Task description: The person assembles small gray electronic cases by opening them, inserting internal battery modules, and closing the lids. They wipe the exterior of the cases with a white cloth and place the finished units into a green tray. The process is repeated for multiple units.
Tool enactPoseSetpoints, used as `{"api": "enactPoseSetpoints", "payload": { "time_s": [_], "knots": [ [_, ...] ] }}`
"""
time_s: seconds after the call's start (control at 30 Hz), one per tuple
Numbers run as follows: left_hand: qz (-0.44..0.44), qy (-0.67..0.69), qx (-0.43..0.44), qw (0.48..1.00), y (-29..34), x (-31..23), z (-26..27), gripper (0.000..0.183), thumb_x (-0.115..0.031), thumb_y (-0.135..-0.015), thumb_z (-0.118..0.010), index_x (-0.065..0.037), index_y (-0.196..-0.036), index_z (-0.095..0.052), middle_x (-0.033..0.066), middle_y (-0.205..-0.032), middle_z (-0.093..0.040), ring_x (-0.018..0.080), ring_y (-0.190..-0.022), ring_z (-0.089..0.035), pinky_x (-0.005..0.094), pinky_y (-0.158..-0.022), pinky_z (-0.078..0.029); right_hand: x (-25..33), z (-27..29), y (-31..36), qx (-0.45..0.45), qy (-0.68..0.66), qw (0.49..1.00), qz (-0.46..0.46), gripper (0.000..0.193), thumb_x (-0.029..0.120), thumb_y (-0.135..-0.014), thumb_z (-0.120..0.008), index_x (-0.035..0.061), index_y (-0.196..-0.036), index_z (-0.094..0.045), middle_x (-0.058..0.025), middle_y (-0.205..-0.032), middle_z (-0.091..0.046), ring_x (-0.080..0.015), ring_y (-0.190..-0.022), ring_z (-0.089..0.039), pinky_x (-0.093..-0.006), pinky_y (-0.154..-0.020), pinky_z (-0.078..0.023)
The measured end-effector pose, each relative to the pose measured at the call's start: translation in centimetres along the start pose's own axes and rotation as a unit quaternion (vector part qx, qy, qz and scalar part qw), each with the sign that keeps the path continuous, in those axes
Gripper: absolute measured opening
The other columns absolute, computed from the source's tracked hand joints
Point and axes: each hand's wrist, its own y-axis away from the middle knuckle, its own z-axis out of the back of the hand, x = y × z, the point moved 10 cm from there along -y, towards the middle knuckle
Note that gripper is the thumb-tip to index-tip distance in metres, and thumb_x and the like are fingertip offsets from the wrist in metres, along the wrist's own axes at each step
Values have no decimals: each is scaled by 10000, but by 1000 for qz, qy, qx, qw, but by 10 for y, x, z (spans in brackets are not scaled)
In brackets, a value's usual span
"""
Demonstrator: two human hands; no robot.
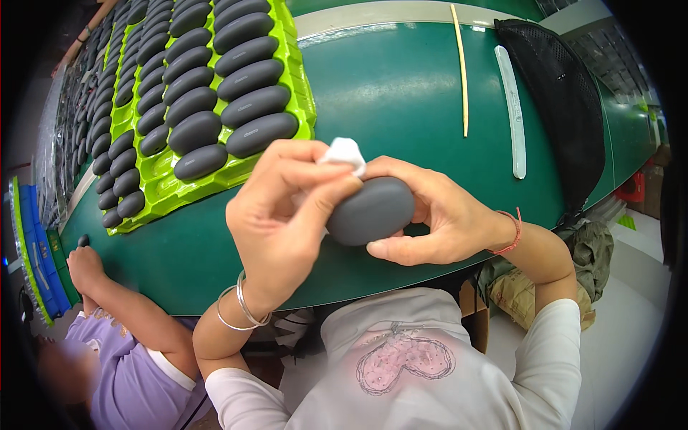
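Note:
A smooth dark grey oval case (pixel 371 211) is held up over the near edge of the green table. My right hand (pixel 453 218) grips it from the right, thumb below and fingers along the top and back. My left hand (pixel 276 208) pinches a crumpled white cloth (pixel 344 153) between thumb and fingers, its fingertips against the case's upper left side. Part of the cloth is hidden behind my left fingers. Just beyond my left hand, a lime-green moulded tray (pixel 304 93) carries rows of similar dark oval cases (pixel 262 135).
A thin wooden stick (pixel 460 72) and a pale flat strip (pixel 511 111) lie on the green table (pixel 387 86) at the far right, beside a black mesh bag (pixel 555 100). A co-worker's hand (pixel 86 271) holds a small dark piece at left, near blue bins (pixel 39 229).

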Motion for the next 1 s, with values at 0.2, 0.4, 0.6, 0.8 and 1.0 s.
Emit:
{"api": "enactPoseSetpoints", "payload": {
  "time_s": [0.2, 0.4, 0.6, 0.8, 1.0],
  "knots": [
    [20, 73, -28, 997, 0, 10, 12, 81, 13, -869, -657, 41, -944, -665, 75, -988, -628, 119, -879, -585, 259, -778, -467, 16, 6, 1, 3, -98, 994, -48, 467, 66, -867, -642, 46, -1292, -449, -66, -1018, -578, -85, -718, -584, -225, -590, -494],
    [-77, -159, 31, 984, 2, -3, -8, 157, -16, -802, -680, -28, -959, -683, 111, -1037, -634, 226, -901, -603, 330, -808, -467, 24, 22, 2, -67, -56, 996, 2, 472, 280, -906, -634, -18, -1226, -458, -118, -926, -607, -125, -674, -611, -234, -542, -496],
    [-219, -310, 70, 923, 18, -21, -39, 252, -22, -689, -704, -55, -932, -645, 93, -989, -590, 274, -852, -572, 397, -747, -445, 62, 36, -4, -100, 143, 975, 138, 329, 92, -885, -656, -12, -1180, -553, -93, -1076, -592, -141, -942, -582, -270, -800, -488],
    [-303, -368, 106, 873, 21, -20, -54, 157, -92, -702, -696, -62, -831, -611, 53, -879, -572, 203, -728, -583, 312, -581, -508, 103, 13, -55, -97, 272, 945, 152, 314, 54, -848, -676, -39, -1127, -567, -100, -1080, -602, -149, -1011, -573, -284, -917, -456],
    [-329, -330, 87, 880, 20, -19, -53, 150, -127, -711, -710, -73, -784, -591, 42, -853, -559, 195, -710, -568, 308, -571, -504, 136, -21, -138, -59, 450, 857, 244, 345, 68, -820, -705, -29, -1132, -593, -82, -1081, -635, -127, -986, -591, -281, -896, -472]
  ]
}}
